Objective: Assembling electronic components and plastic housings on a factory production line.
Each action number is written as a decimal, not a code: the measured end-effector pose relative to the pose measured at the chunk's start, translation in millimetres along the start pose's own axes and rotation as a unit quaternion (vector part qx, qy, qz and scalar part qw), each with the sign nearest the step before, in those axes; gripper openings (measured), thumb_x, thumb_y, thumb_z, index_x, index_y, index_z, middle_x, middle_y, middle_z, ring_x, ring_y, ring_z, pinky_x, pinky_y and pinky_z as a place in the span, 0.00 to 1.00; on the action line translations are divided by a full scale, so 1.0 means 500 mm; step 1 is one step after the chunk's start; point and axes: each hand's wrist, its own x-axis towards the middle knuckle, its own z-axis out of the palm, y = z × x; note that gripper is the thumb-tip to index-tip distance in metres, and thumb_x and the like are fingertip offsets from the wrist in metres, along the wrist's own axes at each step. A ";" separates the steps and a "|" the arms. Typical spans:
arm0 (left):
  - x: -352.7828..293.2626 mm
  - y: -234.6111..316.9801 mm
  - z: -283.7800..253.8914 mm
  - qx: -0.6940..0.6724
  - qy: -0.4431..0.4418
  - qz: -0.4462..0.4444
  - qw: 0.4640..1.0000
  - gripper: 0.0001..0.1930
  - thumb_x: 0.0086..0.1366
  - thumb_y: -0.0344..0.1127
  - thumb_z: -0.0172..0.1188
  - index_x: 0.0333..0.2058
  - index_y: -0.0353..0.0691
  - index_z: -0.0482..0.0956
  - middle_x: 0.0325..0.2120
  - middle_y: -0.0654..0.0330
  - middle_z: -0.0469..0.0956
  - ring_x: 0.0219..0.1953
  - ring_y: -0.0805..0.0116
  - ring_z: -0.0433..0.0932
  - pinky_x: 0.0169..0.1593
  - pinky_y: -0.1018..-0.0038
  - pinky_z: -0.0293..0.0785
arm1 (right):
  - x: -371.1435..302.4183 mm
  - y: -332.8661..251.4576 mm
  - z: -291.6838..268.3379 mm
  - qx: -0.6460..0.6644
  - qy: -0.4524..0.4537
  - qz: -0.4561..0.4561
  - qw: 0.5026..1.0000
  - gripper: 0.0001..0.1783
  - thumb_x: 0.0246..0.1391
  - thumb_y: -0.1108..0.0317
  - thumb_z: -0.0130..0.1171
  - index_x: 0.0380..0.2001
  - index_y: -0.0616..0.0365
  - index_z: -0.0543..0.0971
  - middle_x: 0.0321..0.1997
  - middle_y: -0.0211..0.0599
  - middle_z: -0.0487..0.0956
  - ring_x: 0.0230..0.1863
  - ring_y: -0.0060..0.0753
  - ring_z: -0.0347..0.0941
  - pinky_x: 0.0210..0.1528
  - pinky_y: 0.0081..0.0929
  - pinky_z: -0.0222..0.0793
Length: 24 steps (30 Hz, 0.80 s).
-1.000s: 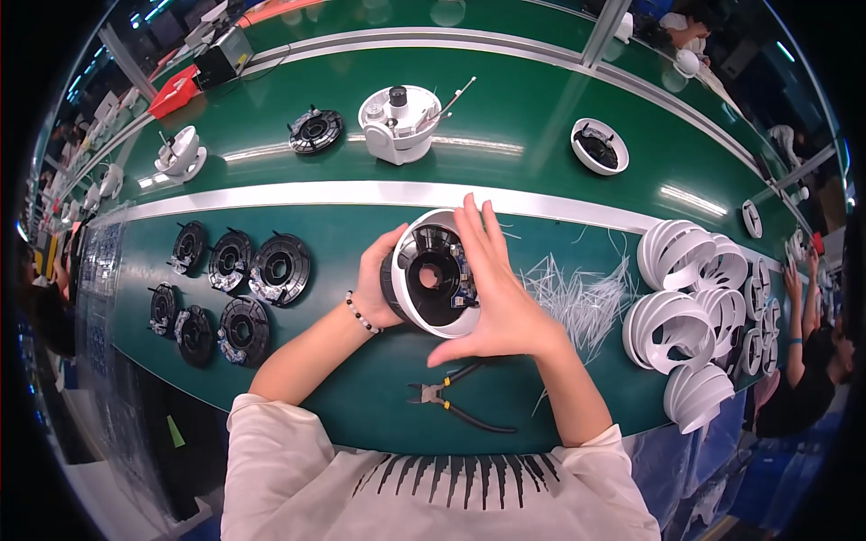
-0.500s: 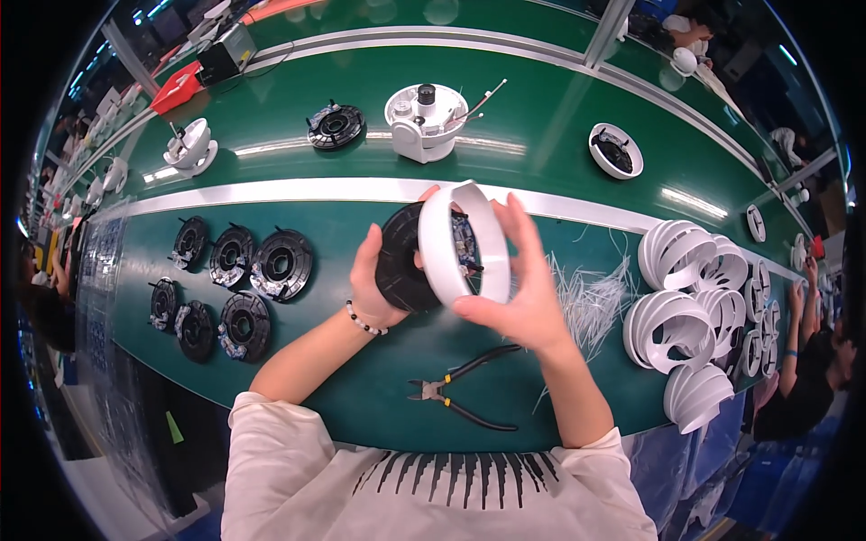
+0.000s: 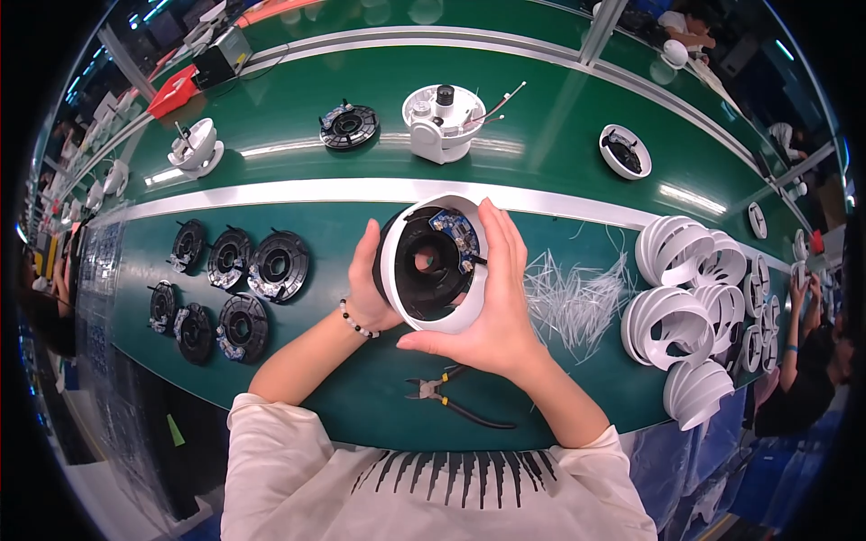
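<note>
My left hand (image 3: 368,284) curls around the left edge of a black round plastic base (image 3: 419,284), fingers mostly hidden behind it. A small blue circuit board (image 3: 454,233) is fixed on that base. My right hand (image 3: 501,311) grips a white ring-shaped housing (image 3: 390,275), thumb along its lower rim and fingers on its right side. Through the ring's opening the base and board show, and a strip of the base sticks out behind the ring at left. Whether the two are seated together cannot be told. Below lie side cutters (image 3: 433,389) with black-and-yellow handles.
Several black bases with boards (image 3: 280,266) lie at left. White cable ties (image 3: 577,298) are heaped right of my hands, beside stacked white housings (image 3: 667,329). Beyond a pale rail (image 3: 271,191) stand a white camera body (image 3: 444,126), another black base (image 3: 349,128) and a white ring (image 3: 603,149).
The white ring has turned its opening toward me and shifted left over the black base. On the strip beyond the rail, the camera body and parts have moved a little right.
</note>
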 end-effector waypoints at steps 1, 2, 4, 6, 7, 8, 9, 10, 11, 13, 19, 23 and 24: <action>-0.002 0.004 0.004 0.012 0.013 -0.007 1.000 0.37 0.57 0.65 0.32 0.56 0.42 0.55 0.52 0.52 0.61 0.53 0.57 0.63 0.56 0.60 0.60 | 0.003 -0.002 -0.005 0.012 -0.015 -0.011 1.000 0.69 0.14 0.47 0.74 0.58 0.63 0.45 0.62 0.55 0.45 0.63 0.53 0.40 0.61 0.43 0.42; 0.000 0.005 0.011 0.012 0.024 0.003 1.000 0.36 0.58 0.63 0.33 0.56 0.41 0.56 0.51 0.52 0.62 0.53 0.57 0.64 0.55 0.60 0.61 | 0.006 -0.001 -0.010 0.025 -0.031 -0.021 0.999 0.70 0.14 0.47 0.74 0.59 0.63 0.44 0.63 0.56 0.43 0.64 0.55 0.37 0.61 0.44 0.40; 0.002 -0.003 0.014 0.011 0.031 0.001 0.999 0.35 0.58 0.62 0.32 0.55 0.41 0.57 0.51 0.52 0.63 0.52 0.58 0.65 0.55 0.60 0.62 | 0.012 0.006 -0.017 0.023 -0.056 -0.021 0.998 0.70 0.15 0.48 0.74 0.59 0.63 0.44 0.63 0.56 0.41 0.64 0.55 0.35 0.62 0.44 0.39; 0.001 -0.011 0.014 0.011 0.047 0.005 0.999 0.34 0.59 0.61 0.32 0.55 0.40 0.57 0.50 0.53 0.64 0.51 0.58 0.66 0.54 0.61 0.63 | 0.019 0.024 -0.018 0.050 -0.091 -0.036 0.994 0.67 0.16 0.51 0.74 0.59 0.62 0.45 0.63 0.55 0.43 0.64 0.55 0.39 0.61 0.45 0.41; 0.002 -0.013 0.013 0.018 0.060 0.010 0.998 0.34 0.59 0.61 0.32 0.54 0.40 0.58 0.50 0.53 0.64 0.50 0.59 0.66 0.54 0.61 0.63 | 0.020 0.027 -0.018 0.049 -0.092 -0.037 0.994 0.67 0.16 0.51 0.74 0.59 0.62 0.45 0.63 0.55 0.43 0.64 0.55 0.39 0.61 0.45 0.41; 0.002 -0.015 0.013 0.025 0.073 0.014 0.997 0.33 0.59 0.60 0.32 0.54 0.40 0.58 0.49 0.53 0.65 0.50 0.59 0.67 0.53 0.62 0.63 | 0.021 0.029 -0.018 0.078 -0.092 -0.036 0.992 0.67 0.15 0.54 0.74 0.59 0.62 0.46 0.63 0.55 0.44 0.62 0.57 0.40 0.60 0.46 0.42; 0.001 -0.015 0.017 0.024 0.073 0.015 0.997 0.33 0.59 0.60 0.32 0.54 0.40 0.58 0.49 0.53 0.65 0.50 0.59 0.67 0.53 0.62 0.63 | 0.021 0.029 -0.018 0.106 -0.092 -0.036 0.989 0.66 0.14 0.56 0.74 0.58 0.63 0.47 0.62 0.56 0.45 0.61 0.60 0.42 0.59 0.48 0.43; -0.001 -0.015 0.023 0.021 0.076 0.022 0.997 0.33 0.59 0.60 0.32 0.53 0.40 0.59 0.49 0.53 0.65 0.50 0.59 0.67 0.53 0.63 0.64 | 0.022 0.026 -0.018 0.106 -0.094 -0.036 0.989 0.66 0.14 0.56 0.74 0.58 0.63 0.47 0.62 0.56 0.45 0.61 0.60 0.42 0.59 0.48 0.43; -0.004 -0.014 0.028 0.017 0.079 0.029 0.996 0.33 0.59 0.60 0.32 0.53 0.40 0.60 0.49 0.53 0.65 0.49 0.60 0.67 0.53 0.63 0.64 | 0.022 0.019 -0.020 0.083 -0.086 -0.054 0.991 0.66 0.14 0.54 0.74 0.58 0.63 0.48 0.62 0.55 0.47 0.61 0.57 0.44 0.59 0.46 0.45; -0.009 -0.011 0.039 -0.011 0.081 0.030 0.996 0.32 0.59 0.59 0.32 0.53 0.40 0.61 0.48 0.55 0.66 0.49 0.60 0.67 0.52 0.65 0.64 | 0.021 0.013 -0.018 0.060 -0.079 -0.072 0.992 0.65 0.15 0.52 0.74 0.58 0.63 0.49 0.62 0.54 0.48 0.60 0.54 0.47 0.59 0.44 0.47; -0.001 -0.009 0.022 -0.034 0.013 0.029 0.999 0.39 0.57 0.68 0.29 0.53 0.39 0.59 0.49 0.55 0.65 0.51 0.63 0.66 0.53 0.66 0.63 | 0.021 0.005 -0.010 -0.059 -0.068 -0.091 0.992 0.65 0.16 0.49 0.73 0.58 0.65 0.49 0.61 0.57 0.48 0.58 0.59 0.48 0.57 0.46 0.48; -0.004 0.007 0.014 -0.019 -0.020 -0.021 0.999 0.47 0.49 0.75 0.27 0.56 0.40 0.54 0.53 0.54 0.61 0.53 0.61 0.63 0.55 0.63 0.60 | 0.035 0.005 -0.014 -0.081 -0.113 -0.097 0.985 0.66 0.12 0.52 0.73 0.56 0.68 0.49 0.61 0.55 0.48 0.59 0.58 0.47 0.57 0.47 0.48; -0.007 0.009 0.005 -0.038 -0.030 -0.029 0.998 0.47 0.50 0.75 0.27 0.56 0.40 0.54 0.53 0.54 0.61 0.53 0.61 0.63 0.55 0.63 0.60 | 0.040 -0.003 -0.018 -0.081 -0.114 -0.098 0.985 0.66 0.12 0.52 0.73 0.56 0.68 0.49 0.61 0.55 0.48 0.59 0.58 0.47 0.57 0.47 0.48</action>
